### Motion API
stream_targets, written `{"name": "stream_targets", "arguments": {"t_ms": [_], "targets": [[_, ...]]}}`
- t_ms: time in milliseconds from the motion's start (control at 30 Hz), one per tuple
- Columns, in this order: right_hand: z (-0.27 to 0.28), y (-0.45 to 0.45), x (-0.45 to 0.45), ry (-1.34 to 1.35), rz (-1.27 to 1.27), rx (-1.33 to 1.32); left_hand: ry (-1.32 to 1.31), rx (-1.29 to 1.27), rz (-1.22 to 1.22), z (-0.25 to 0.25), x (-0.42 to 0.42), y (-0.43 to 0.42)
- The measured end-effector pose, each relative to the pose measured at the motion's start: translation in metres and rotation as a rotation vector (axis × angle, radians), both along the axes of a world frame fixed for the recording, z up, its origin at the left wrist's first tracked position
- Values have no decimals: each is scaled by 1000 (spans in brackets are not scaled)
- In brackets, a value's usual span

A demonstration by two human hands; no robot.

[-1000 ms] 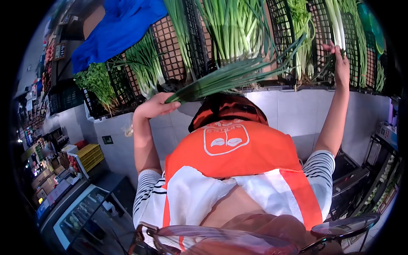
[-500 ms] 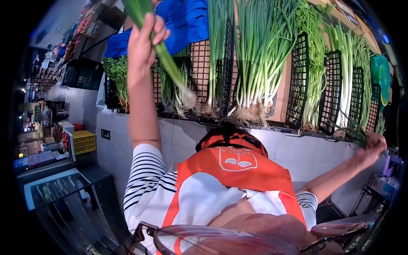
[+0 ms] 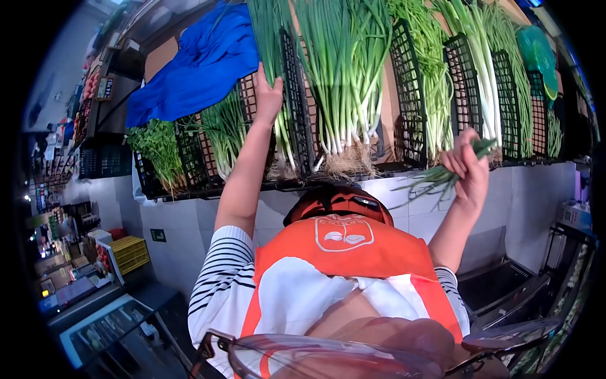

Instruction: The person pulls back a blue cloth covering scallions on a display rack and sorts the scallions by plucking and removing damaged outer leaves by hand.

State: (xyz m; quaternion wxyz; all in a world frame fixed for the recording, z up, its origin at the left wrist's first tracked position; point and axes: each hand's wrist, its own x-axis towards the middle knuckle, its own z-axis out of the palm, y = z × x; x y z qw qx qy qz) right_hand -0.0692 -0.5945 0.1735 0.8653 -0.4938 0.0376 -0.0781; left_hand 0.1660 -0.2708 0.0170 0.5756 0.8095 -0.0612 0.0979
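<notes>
My left hand (image 3: pixel 269 100) reaches into the crates and rests against the long green scallions (image 3: pixel 271 44). Its thumb stands apart from the fingers, with green leaves between them; part of the fingers is hidden. White stalk ends (image 3: pixel 287 165) show below it. Closed in my right hand (image 3: pixel 468 165) is a small bunch of loose dark green leaves (image 3: pixel 435 180), raised in front of the crate edge. Between the hands lies a large bunch of scallions (image 3: pixel 347 95) with white stalks and tangled roots.
Black mesh dividers (image 3: pixel 410 101) separate the greens. A blue cloth (image 3: pixel 196 69) covers crates at the left, above leafy herbs (image 3: pixel 158 151). Thick white-stemmed stalks (image 3: pixel 483 88), long beans (image 3: pixel 514 82) and a green bag (image 3: pixel 536 47) lie at the right. A yellow crate (image 3: pixel 130 254) stands at far left.
My left hand has come down from a raised position, where it held a thick green stalk, onto the scallions. My right hand has moved inward from the far right with the leaves. The view has shifted.
</notes>
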Motion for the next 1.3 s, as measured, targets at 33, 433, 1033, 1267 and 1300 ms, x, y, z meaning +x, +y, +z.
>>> {"name": "stream_targets", "arguments": {"t_ms": [33, 433, 1033, 1267, 1300], "targets": [[-3, 5, 5, 25, 6, 26, -36, 146, 13, -1, -8, -1], [-123, 80, 137, 407, 206, -1111, -78, 244, 161, 59, -121, 34], [-66, 82, 110, 97, 78, -676, -30, -274, -72, 76, -143, 22], [-52, 119, 70, -12, 0, -745, 353, -635, -707, 116, -98, -68], [-52, 126, 68, -59, -17, -812, 287, -603, -785, 126, -85, -78]]}}
